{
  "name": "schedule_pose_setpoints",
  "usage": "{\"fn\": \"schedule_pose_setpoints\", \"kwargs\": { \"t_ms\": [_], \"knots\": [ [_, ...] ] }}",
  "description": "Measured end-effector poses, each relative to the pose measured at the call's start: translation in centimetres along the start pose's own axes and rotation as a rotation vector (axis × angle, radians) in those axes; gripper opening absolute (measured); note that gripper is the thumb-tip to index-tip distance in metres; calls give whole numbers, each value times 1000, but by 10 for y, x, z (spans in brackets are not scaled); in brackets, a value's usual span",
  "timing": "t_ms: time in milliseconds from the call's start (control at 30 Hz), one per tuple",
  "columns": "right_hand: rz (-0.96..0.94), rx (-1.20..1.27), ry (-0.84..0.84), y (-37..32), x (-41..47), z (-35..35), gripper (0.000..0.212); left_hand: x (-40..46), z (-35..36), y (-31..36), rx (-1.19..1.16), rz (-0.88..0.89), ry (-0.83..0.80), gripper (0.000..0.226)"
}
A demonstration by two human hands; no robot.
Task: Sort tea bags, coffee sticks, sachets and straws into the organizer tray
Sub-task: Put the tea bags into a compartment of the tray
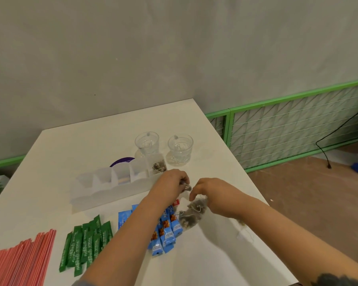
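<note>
White table (205, 250) set against a plain grey wall, with a green mesh fence (287, 129) behind it, holds everything for the sorting job. As landmark, take the organizer tray (103, 193), a pale translucent box with several compartments in a row.

By the look of things, the job has barely started. Only the tray's rightmost compartment holds anything: a few tea bags (159, 166). The other compartments look empty, though something pale shows through the middle one and I cannot tell if it lies inside.

Still to sort, all in front of the tray: red straws (21, 259) at the far left, green sachets (87, 240) beside them, blue coffee sticks (165, 232) further right, and a loose heap of tea bags (191, 215) at the tray's right front corner.

The left hand (172, 184), just right of the tray, is curled and pinches something small, seemingly a tea bag. The right hand (213, 195) hovers over the heap, fingers bent down on a tea bag's string; how firm its grip is I cannot tell.

Behind the tray stand two glass cups (163, 145), apparently empty.
</note>
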State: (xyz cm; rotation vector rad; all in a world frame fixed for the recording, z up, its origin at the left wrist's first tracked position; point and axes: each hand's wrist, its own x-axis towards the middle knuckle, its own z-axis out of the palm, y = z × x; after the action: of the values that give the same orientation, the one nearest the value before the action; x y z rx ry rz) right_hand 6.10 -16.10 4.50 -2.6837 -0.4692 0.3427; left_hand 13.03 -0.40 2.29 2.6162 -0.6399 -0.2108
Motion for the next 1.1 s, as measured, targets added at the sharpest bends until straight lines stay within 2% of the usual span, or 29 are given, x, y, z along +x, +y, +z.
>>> {"fn": "schedule_pose_setpoints", "kwargs": {
  "t_ms": [133,367,467,600,800,1100],
  "knots": [
    [-38,-122,-56,-4,3,14,50,-1,-9,3,-84,-12,57,16],
    [-39,-268,-70,2,13,35,28,-5,-26,3,-135,-6,126,16],
    [-5,-261,-68,4,19,38,26,-7,-32,3,-152,-11,149,16],
    [55,-181,-56,5,24,32,28,-9,-39,1,-186,-12,170,15],
    [85,27,118,-4,25,5,21,-9,-52,-3,-208,-7,210,14],
    [122,349,288,-29,33,-36,17,-5,-84,-16,-164,16,287,15]
  ]
}}
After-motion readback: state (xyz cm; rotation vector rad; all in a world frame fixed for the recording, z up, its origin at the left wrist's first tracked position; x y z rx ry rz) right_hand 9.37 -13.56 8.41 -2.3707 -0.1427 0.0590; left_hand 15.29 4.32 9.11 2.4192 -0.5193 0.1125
